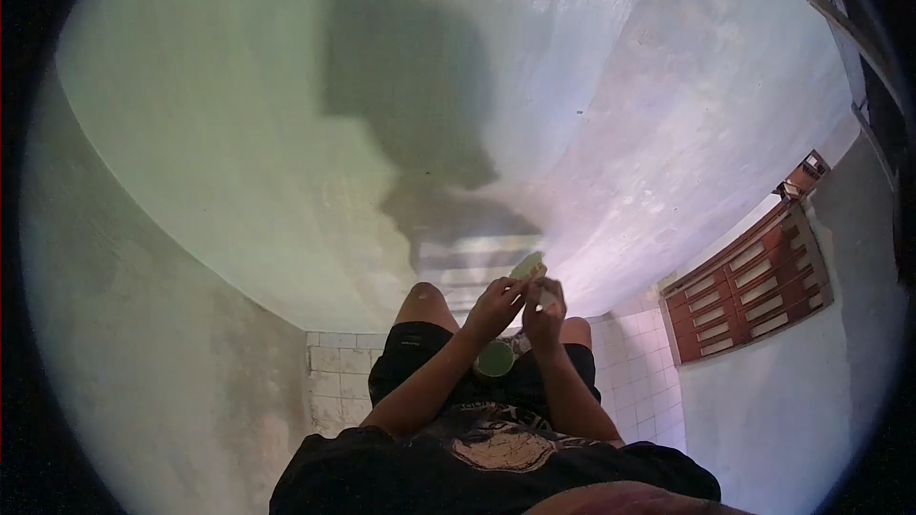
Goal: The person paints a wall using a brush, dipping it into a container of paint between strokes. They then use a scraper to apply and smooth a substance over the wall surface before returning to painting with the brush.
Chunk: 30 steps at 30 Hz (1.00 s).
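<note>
Both of my hands are together in front of my knees. My left hand [495, 308] is closed on the lower end of a small pale green-yellow oblong piece [527, 267]; its exact kind is too small to tell. My right hand [544, 313] meets it from the right, with fingers bent and pressed together near the piece's lower end. A small whitish patch shows among those fingers, and I cannot make out what it is. Below the hands, between my thighs, is a round green-topped thing [494, 360], like a tub or cup seen from above.
A pale green wall [239, 133] rises close in front, with my shadow on it. White tiles [341, 372] line the lower area on both sides of my legs. At the right is a red-brown slatted window frame [749, 286].
</note>
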Motion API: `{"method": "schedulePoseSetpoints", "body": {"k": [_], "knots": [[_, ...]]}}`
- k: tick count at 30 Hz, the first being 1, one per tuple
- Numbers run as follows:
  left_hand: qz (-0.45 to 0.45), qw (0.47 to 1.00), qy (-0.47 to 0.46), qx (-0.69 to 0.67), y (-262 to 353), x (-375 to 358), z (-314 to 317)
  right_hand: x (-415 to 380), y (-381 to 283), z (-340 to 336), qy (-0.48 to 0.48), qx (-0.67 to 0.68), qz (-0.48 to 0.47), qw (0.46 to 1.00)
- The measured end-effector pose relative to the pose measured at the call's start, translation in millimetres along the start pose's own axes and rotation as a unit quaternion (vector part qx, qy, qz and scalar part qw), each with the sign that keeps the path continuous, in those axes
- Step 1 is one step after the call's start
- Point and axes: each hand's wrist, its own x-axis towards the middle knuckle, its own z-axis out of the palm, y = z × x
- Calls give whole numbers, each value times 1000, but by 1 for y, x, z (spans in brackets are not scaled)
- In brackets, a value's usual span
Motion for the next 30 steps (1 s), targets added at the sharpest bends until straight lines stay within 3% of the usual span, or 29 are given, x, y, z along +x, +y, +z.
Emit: {"method": "schedulePoseSetpoints", "body": {"k": [2, 4, 5, 8, 10, 12, 16, 18, 20, 24, 26, 30], "knots": [[-6, 1000, -15, 2, -4, 2, -2, 17, 23, -7, 13, -55, -68, 996], [-37, 998, 28, -48, -12, -5, -4, 42, 24, -21, -6, -57, -95, 994], [-57, 995, 35, -71, -16, -8, -7, 50, 34, -24, -17, -61, -60, 996], [-122, 986, 40, -105, -41, -31, 3, 101, 22, -33, -12, -158, -231, 960], [-149, 979, 45, -133, -47, -40, 13, 138, 9, -38, -45, -156, -154, 975], [-179, 970, 48, -159, -58, -49, 23, 183, -9, -37, 12, -178, -255, 950], [-210, 969, -13, -131, -77, -57, 28, 253, -36, -32, 36, -222, -364, 904], [-131, 988, 16, -76, -83, -61, 28, 265, -24, -14, 7, -244, -363, 899], [-16, 997, 36, 72, -79, -52, 18, 249, -12, -4, -40, -261, -364, 893], [84, 964, 36, 249, -14, 4, -63, 179, 37, 13, -136, -207, -314, 916], [150, 958, 79, 232, 16, 27, -100, 132, 57, 14, -195, -192, -274, 922], [234, 939, 45, 249, 52, 48, -151, 62, 72, 7, -197, -118, -169, 959]]}}
